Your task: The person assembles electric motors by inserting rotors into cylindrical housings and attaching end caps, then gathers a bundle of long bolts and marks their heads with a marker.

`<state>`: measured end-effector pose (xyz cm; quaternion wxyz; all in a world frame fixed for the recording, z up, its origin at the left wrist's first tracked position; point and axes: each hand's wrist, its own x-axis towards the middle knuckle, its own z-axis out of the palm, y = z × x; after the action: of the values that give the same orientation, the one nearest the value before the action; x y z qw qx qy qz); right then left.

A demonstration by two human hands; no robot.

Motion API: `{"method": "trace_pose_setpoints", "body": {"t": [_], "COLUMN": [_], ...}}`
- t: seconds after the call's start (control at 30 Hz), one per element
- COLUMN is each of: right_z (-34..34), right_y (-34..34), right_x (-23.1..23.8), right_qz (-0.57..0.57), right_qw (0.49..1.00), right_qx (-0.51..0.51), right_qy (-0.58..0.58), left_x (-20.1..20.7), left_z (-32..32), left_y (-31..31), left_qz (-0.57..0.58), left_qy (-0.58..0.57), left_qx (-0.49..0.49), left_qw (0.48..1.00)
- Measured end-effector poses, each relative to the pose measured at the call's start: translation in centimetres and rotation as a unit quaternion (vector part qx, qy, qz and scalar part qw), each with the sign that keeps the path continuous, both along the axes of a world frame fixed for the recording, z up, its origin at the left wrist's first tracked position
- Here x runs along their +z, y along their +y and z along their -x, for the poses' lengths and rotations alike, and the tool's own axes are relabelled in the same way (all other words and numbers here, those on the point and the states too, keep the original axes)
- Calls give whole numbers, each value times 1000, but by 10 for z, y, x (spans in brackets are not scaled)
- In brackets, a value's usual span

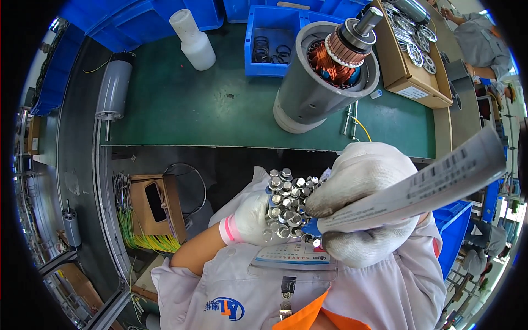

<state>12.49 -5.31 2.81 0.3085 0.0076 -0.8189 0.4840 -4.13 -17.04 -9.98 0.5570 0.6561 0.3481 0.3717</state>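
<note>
In a white glove with a pink cuff, my left hand (pixel 251 221) grips a tight bundle of metal bolts (pixel 286 202), their hex heads facing up. My right hand (pixel 369 173), in a white glove with grey-stained fingers, closes round a white printed squeeze tube (pixel 432 179). The tube slants down to the left, and its blue tip (pixel 312 226) meets the edge of the bolt heads. Ahead of my hands, on the green bench (pixel 181 115), a grey motor housing (pixel 311 102) stands upright with a copper-wound armature (pixel 335 63) inside it.
Two long bolts (pixel 350 121) and a yellow wire lie beside the housing. A white plastic bottle (pixel 192 41), a blue bin (pixel 269 63) of black rings and a cardboard box (pixel 418 82) of metal discs stand farther back. At left rests a grey motor (pixel 115 85). Co-workers sit far right.
</note>
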Motion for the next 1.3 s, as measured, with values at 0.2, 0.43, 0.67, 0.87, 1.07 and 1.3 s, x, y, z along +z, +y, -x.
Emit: {"method": "trace_pose_setpoints", "body": {"t": [0.2, 0.43, 0.67, 0.87, 1.07, 1.3], "right_z": [5, -1, 6, 13, 12, 22], "right_y": [-16, -5, -8, 1, 8, -7], "right_x": [-7, -2, 2, 2, 6, 5], "right_qz": [-15, 22, 29, 6, -31, -1], "right_qw": [988, 996, 989, 1000, 996, 998], "right_qx": [-149, -92, -141, 19, 85, -49], "right_qy": [21, -8, -36, 23, -4, 37], "left_x": [19, 18, 8, 5, 0, 19], "left_z": [-4, -2, -6, -12, -6, -5], "left_y": [9, 4, 0, -3, -4, 4], "left_qz": [-89, 103, 23, 87, 187, 151], "left_qy": [28, -70, -34, -122, -22, 40], "left_qx": [40, -11, 21, 4, -31, -16], "left_qw": [995, 992, 999, 989, 982, 988]}}
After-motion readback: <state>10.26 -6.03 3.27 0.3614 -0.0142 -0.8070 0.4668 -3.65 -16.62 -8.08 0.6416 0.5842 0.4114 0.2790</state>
